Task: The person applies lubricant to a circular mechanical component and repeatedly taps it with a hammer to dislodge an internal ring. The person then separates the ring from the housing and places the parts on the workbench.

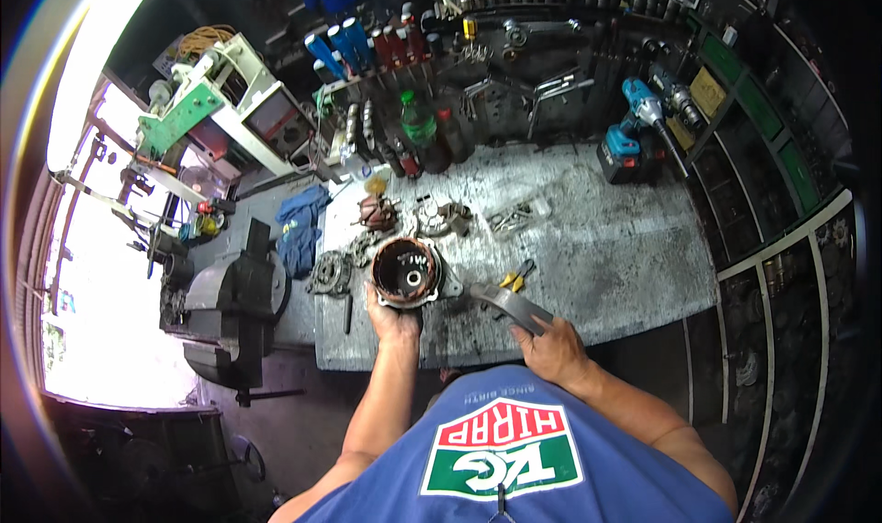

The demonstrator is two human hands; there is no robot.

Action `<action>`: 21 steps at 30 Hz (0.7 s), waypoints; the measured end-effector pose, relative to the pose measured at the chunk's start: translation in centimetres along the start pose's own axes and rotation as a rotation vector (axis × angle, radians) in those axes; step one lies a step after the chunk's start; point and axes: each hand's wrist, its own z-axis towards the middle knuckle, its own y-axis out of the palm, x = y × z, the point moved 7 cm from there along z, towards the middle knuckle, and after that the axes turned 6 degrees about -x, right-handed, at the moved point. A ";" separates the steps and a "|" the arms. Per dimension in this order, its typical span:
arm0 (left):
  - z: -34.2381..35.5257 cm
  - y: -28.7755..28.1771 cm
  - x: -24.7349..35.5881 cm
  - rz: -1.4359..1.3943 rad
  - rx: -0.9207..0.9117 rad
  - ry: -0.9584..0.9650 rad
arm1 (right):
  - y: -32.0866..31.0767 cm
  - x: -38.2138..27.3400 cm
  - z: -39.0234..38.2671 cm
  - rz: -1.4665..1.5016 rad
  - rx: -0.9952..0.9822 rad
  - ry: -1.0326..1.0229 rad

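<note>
My left hand [392, 322] is closed around the lower left side of a round metal motor housing [445, 278]. Its open mouth faces up, showing a ring of copper windings [381, 282] and a small pale ring at the bottom. In my right hand [557, 351] is a thick grey bar-like tool [514, 308], slightly curved, its far end close to the housing's right flange. I cannot tell whether they touch. Yellow-and-black pliers [518, 276] lie just beyond the tool. Left of the housing are a round metal end cover [330, 273] and a short dark rod [347, 314].
A copper-wound rotor [377, 212] and other metal parts sit behind the housing. Small screws [511, 218] lie on the worn bench [625, 275]. A bench vise [230, 293] and blue cloth [301, 229] are left; a cordless driver [634, 132] and green bottle [419, 123] stand behind.
</note>
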 end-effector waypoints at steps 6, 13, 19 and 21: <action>-0.5 0.9 -0.8 0.003 -0.081 -0.053 | -5.6 -5.0 1.3 0.003 -0.051 -0.085; 0.3 0.6 -0.3 -0.006 -0.067 -0.013 | -7.4 -5.0 -0.7 0.178 0.169 -0.320; 0.2 -0.1 0.3 -0.036 -0.015 -0.037 | 0.9 -0.1 0.0 -0.123 -0.053 -0.081; 0.1 0.1 0.2 -0.007 -0.036 -0.045 | -0.1 -0.8 -0.1 0.067 -0.014 -0.133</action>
